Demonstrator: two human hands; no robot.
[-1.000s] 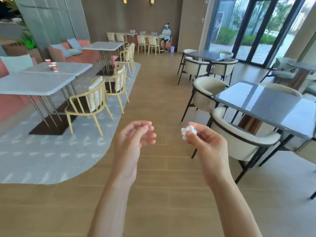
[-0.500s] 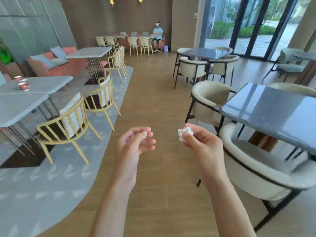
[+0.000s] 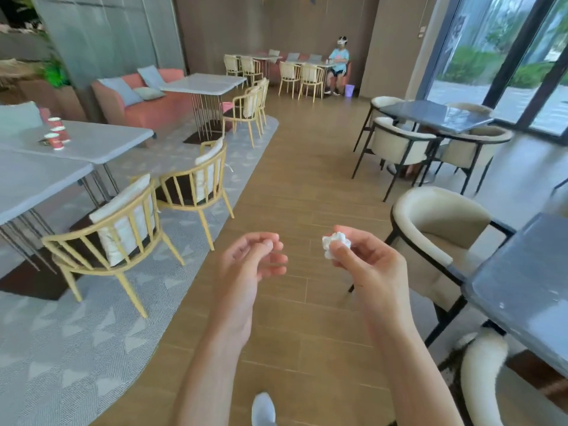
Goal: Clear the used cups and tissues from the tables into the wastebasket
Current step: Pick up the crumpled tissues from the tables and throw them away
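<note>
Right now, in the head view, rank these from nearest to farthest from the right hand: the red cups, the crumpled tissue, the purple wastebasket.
1. Crumpled tissue: pinched in the right hand itself.
2. Red cups: on the grey table, far left.
3. Purple wastebasket: on the floor at the far end of the room, beside the seated person.

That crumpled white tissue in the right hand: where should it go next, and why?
Probably carry it on down the wooden aisle toward the small purple wastebasket by the far wall. The right hand pinches the crumpled white tissue, the left hand holds nothing, and no nearer bin shows. The red paper cups on the grey table remain.
</note>
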